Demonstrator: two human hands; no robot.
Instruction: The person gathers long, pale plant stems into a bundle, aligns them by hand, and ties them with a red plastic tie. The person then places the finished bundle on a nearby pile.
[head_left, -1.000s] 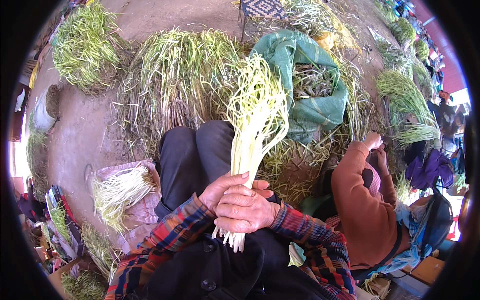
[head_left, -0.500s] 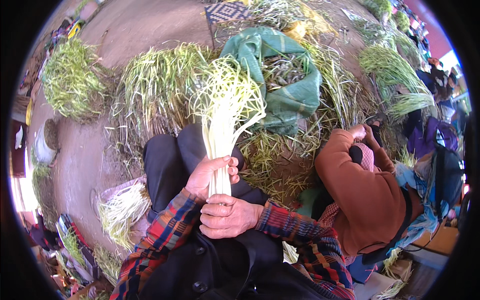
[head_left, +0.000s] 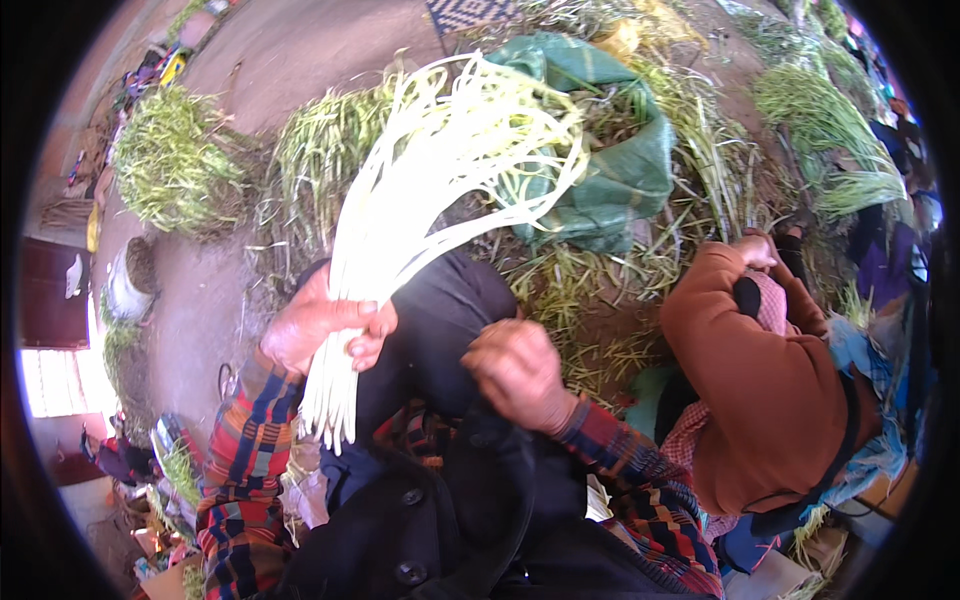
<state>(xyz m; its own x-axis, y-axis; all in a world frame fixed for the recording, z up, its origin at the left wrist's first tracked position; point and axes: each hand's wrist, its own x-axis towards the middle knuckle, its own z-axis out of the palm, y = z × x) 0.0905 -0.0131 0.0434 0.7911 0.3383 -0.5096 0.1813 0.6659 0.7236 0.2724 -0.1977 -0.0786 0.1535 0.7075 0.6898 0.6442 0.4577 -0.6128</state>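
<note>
Pale yellow-white, the loose bunch of long, thin plant stalks (head_left: pixel 385 215) is held up in front of the person, above the lap and toward its left side. The left hand (head_left: pixel 312 325) is closed around its lower part, thumb across the front and fingers wrapped round the stems. The long axis runs away from the body, leaning to the right: blunt ends point back toward the dark buttoned coat (head_left: pixel 450 520), while the limp, ribbon-like tips fan out and curl over rightward. Glare washes out the middle of the bunch.

The right hand (head_left: pixel 520 375) is apart from the stalks, over the dark trousers (head_left: pixel 440 305), its fingers bent in a loose curl; it is blurred, and whether anything lies beneath them cannot be told. Both sleeves are red, blue and orange plaid cloth.

Beyond the tips, overlapped by them in view, a slumped green woven sack (head_left: pixel 640 170) gapes open. A shaggy green heap of stalks (head_left: pixel 175 160) lies on the bare brown floor (head_left: pixel 300 50) at left.
</note>
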